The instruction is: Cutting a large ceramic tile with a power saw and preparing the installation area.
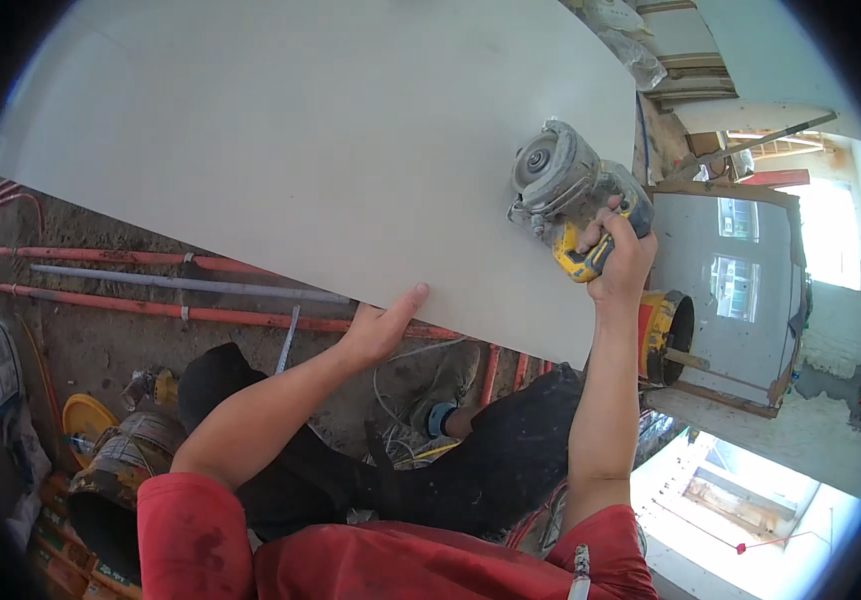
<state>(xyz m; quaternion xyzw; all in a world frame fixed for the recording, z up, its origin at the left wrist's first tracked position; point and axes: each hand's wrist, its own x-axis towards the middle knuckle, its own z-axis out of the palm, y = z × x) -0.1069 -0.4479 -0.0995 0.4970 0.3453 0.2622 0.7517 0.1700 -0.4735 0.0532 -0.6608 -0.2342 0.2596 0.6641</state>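
My right hand (618, 245) is wrapped round the yellow-and-black handle of a dusty handheld circular saw (560, 175), whose round guard points up and left. The saw is over the right part of a large, smooth white slab (300, 150). At the slab's near edge is my left hand (382, 328), its thumb lying on the top face. Its other fingers are hidden under the edge, so it grips the slab there. Whether the blade touches the slab is not visible.
Red pipes (130, 300) and a grey pipe (190, 283) run along the rough floor. Buckets stand at the lower left, including a dirty one (115, 465). A yellow bucket (665, 338) and a glossy panel (725, 270) are at the right.
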